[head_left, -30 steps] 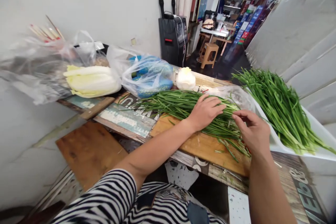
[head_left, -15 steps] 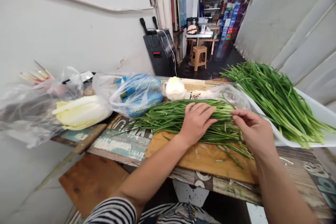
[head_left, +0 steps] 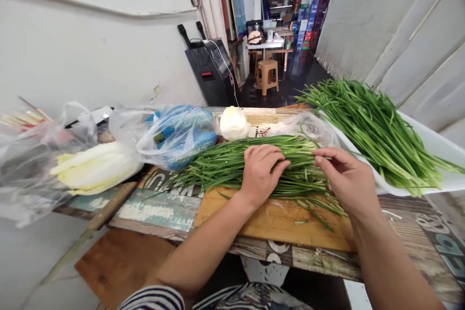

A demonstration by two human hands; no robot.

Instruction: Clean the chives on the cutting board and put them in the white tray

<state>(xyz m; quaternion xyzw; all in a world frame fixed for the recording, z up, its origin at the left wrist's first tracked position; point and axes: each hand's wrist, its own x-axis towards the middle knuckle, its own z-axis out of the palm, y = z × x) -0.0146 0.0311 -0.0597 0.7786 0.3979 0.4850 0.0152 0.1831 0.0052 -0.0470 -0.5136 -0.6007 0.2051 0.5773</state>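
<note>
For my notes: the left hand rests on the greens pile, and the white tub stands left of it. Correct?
No, the head view shows the white tub right of the greens pile. The left hand does rest on that pile.

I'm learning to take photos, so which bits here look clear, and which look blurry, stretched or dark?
Head view, middle: left hand, right hand and chives look fairly clear, in soft, even light; head view, left edge: the plastic bag looks smeared and stretched; head view, back: boxes look soft, and the floor dark with faint shine.
</note>
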